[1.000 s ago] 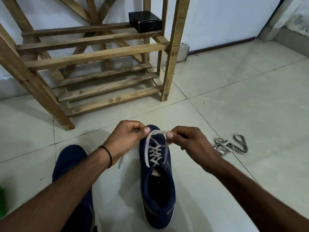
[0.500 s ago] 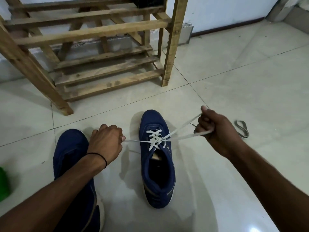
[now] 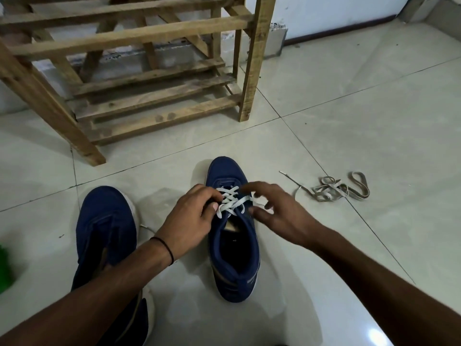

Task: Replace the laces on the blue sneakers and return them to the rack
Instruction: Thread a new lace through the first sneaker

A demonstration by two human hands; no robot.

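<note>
- The left hand (image 3: 189,221), grip closed, is pinching the lace (image 3: 230,202) on the sneaker (image 3: 234,258) lying centre frame.
- The right hand (image 3: 277,213) is hovering released, fingers spread.
- The lacing is probably risking slackening if that single pinch slips.

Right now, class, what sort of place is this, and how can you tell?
Likely a room or entryway in a home: pale floor tiles, a white wall with dark skirting, a rough wooden slatted shoe rack near it, and two navy blue sneakers on the floor, one threaded with a white lace.
</note>
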